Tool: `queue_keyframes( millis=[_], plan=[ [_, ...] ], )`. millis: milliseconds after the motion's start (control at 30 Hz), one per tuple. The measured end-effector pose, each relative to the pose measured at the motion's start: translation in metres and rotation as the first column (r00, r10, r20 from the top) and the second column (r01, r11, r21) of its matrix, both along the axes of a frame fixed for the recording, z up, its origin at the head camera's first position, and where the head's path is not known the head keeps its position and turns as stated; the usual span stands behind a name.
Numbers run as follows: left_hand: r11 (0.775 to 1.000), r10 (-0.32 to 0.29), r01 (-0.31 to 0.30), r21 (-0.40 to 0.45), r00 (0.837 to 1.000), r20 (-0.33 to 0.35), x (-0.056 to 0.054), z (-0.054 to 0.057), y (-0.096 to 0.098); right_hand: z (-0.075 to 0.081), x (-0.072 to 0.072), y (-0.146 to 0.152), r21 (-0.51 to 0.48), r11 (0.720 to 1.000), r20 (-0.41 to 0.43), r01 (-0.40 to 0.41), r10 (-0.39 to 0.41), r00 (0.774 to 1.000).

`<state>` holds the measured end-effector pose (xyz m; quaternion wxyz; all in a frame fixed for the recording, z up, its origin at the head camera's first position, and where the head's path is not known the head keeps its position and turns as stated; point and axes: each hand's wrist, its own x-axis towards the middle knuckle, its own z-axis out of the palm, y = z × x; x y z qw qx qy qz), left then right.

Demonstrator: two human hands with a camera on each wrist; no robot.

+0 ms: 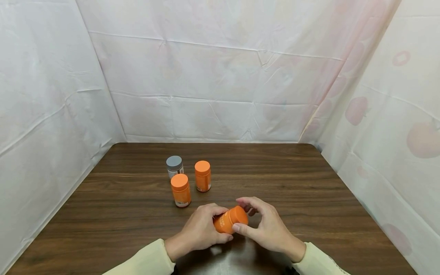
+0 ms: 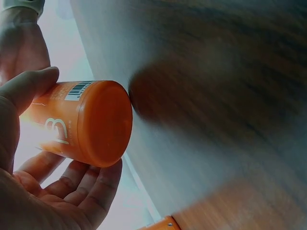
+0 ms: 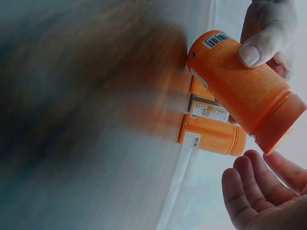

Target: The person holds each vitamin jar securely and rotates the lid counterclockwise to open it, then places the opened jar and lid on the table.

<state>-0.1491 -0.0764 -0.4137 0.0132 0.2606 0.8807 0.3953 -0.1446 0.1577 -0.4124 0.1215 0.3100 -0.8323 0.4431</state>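
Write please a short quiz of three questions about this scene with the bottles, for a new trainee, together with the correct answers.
1. How many bottles stand upright on the table?
2. True or false: every bottle in the head view has an orange lid.
3. Which hand grips the body of the tilted orange bottle?
A) the left
B) the right
C) neither

Key:
1. Three: the nearer standing orange bottle, the farther standing orange bottle and the grey-lidded bottle.
2. False; one lid is grey.
3. A: the left hand has its fingers and thumb around it.
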Motion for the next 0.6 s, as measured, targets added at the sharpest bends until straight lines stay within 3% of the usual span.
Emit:
queue_keyframes(
  millis=[600],
  plan=[
    [0.999, 0.007, -0.007, -0.05, 1.0, 0.003, 0.0012, 0.0, 0.0014, -0.0022, -0.0019, -0.0014, -0.014, 1.0, 0.052, 0.0, 0.001, 0.999]
  ],
)
